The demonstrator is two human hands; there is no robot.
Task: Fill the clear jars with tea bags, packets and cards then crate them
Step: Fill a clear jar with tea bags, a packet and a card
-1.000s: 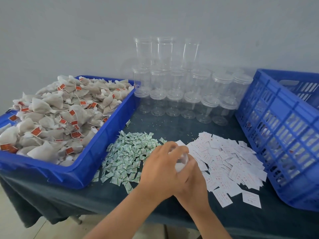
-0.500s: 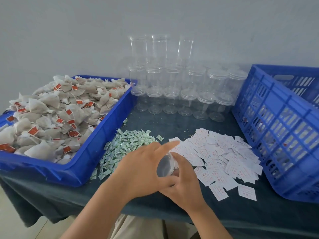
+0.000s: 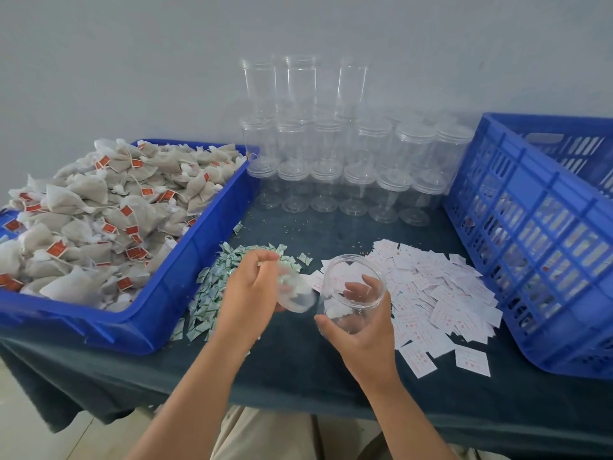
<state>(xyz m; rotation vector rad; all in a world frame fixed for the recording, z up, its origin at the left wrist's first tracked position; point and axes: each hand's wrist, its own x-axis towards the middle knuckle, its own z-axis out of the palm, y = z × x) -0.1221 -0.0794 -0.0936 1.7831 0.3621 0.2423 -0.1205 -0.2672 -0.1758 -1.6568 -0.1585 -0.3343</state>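
Grips an open jar (image 3: 351, 295) in the right hand (image 3: 363, 333), thumb and fingers curled round its clear wall, near the middle of the counter's (image 3: 298, 363) front edge. Tilts the mouth up and toward the far edge, likely so that contents can drop straight in. Cannot tell whether its base touches the counter. Looks empty inside.

Pinches the lid (image 3: 297, 295) in the left hand (image 3: 247, 293), fingers curled at its rim, just left of the jar and apart from it. Holds it off to the side, presumably to free the mouth. Needs to set it down before that hand can pick anything up.

Within easy reach, seemingly by design:
- tea bags (image 3: 99, 210) heaped in a tray (image 3: 199, 260) at the left edge
- packets (image 3: 209, 293) in a loose green pile just right of the tray, partly under the left hand
- cards (image 3: 431, 293) spread right of the jar

Along the far edge, spare jars (image 3: 331, 167) stacked in tiers, out of the working space. At the right edge, the crate (image 3: 530, 244), placed to take finished jars. Cannot tell through its slats what lies inside.

Has yet to start filling this jar. Probably calls for tea bags first, as the bulkiest item.
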